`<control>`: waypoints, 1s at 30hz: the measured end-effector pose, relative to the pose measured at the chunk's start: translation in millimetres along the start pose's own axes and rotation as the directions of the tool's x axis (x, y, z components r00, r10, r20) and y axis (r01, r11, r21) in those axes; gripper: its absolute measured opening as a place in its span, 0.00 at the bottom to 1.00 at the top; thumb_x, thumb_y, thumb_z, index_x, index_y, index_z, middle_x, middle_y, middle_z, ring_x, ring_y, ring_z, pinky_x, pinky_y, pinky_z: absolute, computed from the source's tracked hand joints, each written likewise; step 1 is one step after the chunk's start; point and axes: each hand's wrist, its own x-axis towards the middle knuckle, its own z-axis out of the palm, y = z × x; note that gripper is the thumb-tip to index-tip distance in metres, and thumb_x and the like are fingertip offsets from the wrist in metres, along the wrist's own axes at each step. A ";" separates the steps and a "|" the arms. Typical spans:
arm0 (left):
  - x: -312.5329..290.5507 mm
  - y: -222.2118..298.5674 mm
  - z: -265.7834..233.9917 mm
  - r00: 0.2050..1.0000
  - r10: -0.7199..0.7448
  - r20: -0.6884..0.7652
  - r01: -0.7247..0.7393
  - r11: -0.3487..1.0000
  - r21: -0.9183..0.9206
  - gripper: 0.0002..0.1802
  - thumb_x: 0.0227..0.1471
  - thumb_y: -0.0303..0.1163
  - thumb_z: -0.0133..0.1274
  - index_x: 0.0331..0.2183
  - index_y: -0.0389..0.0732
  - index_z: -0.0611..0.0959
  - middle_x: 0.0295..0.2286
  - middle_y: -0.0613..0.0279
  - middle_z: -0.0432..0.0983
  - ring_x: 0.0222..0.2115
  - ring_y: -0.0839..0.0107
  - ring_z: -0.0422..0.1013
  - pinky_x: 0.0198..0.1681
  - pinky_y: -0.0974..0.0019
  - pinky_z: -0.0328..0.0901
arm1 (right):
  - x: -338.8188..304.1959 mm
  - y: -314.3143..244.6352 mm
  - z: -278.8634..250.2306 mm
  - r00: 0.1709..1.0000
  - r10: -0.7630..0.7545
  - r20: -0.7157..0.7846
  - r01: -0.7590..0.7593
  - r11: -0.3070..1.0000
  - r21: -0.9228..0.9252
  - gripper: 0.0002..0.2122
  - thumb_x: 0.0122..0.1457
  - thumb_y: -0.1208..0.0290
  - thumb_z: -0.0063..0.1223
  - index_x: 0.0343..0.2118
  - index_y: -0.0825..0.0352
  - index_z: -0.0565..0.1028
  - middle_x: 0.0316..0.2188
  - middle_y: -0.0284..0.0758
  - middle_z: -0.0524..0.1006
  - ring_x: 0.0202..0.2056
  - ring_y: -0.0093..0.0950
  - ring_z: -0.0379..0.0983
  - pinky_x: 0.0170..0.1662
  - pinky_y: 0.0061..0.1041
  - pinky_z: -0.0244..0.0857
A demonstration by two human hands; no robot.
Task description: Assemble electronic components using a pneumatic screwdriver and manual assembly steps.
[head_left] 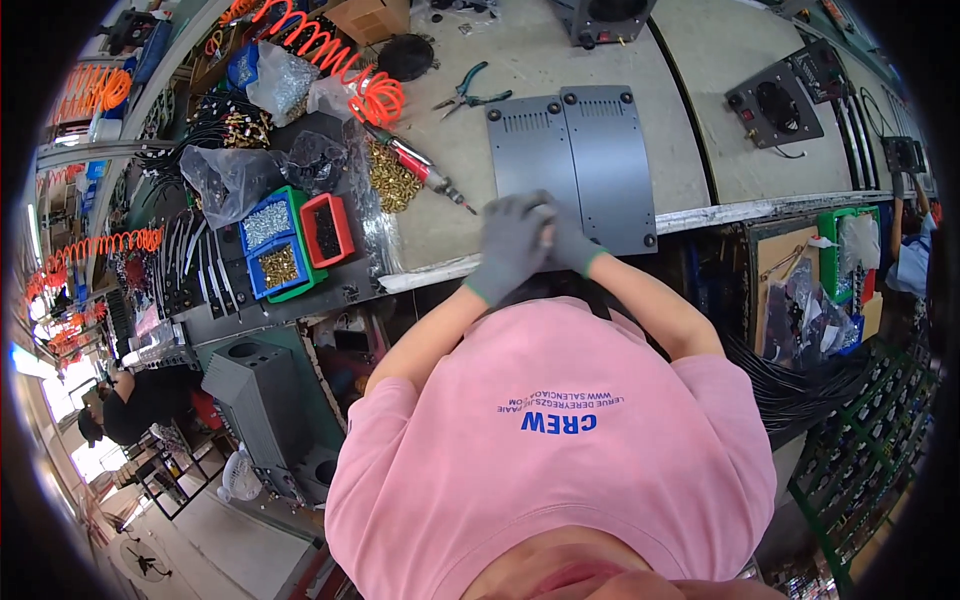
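Note:
My left hand (510,240) and my right hand (572,243), both in grey gloves with green cuffs, meet at the front edge of the bench. Their fingers are curled in against each other, slightly blurred; whatever may be between them is hidden. Just beyond lie two grey metal panels, a left panel (535,150) and a right panel (612,150), side by side with slots and round black feet at their corners. Left of my hands rests a red air screwdriver (415,163), its bit pointing toward them. Pliers with teal handles (468,90) lie farther back.
Brass screws (392,182) are heaped by the screwdriver. Blue bins (245,235) and a red bin (328,230) hold small hardware at left. A coiled orange hose (310,40) hangs above. Black fan units (775,105) stand at right. A person (140,400) sits far left.

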 end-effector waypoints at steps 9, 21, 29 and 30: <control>-247.9 -92.9 139.6 0.555 -0.684 0.473 0.828 0.510 -0.234 0.21 0.46 0.42 0.55 0.41 0.41 0.77 0.36 0.54 0.76 0.34 0.60 0.73 0.38 0.62 0.67 | -169.3 43.4 -85.8 0.473 0.859 0.197 -0.777 0.301 0.552 0.21 0.56 0.57 0.51 0.47 0.65 0.70 0.44 0.40 0.74 0.39 0.33 0.73 0.40 0.27 0.67; -189.6 -53.9 142.2 0.580 -0.713 0.394 0.749 0.657 0.084 0.20 0.49 0.47 0.49 0.34 0.40 0.81 0.34 0.47 0.76 0.37 0.49 0.72 0.40 0.53 0.66 | -154.6 80.4 -57.4 0.538 0.766 0.351 -0.373 -0.157 0.914 0.28 0.52 0.55 0.53 0.54 0.61 0.60 0.55 0.43 0.61 0.57 0.39 0.55 0.55 0.42 0.55; -154.7 -11.3 87.7 0.716 -0.603 0.352 0.689 0.692 -0.216 0.27 0.50 0.51 0.51 0.40 0.36 0.78 0.35 0.44 0.76 0.37 0.48 0.72 0.40 0.56 0.66 | -149.5 85.4 -84.9 0.482 0.821 0.306 -0.334 -0.151 0.930 0.33 0.51 0.55 0.56 0.56 0.66 0.57 0.55 0.42 0.58 0.59 0.38 0.52 0.55 0.44 0.54; -149.1 -16.0 86.3 0.718 -0.606 0.342 0.687 0.694 -0.213 0.27 0.50 0.51 0.51 0.40 0.36 0.78 0.35 0.44 0.76 0.37 0.48 0.72 0.40 0.56 0.66 | -144.0 86.2 -85.6 0.520 0.785 0.337 -0.357 -0.159 0.921 0.36 0.50 0.53 0.56 0.57 0.66 0.55 0.57 0.43 0.56 0.60 0.39 0.50 0.56 0.44 0.52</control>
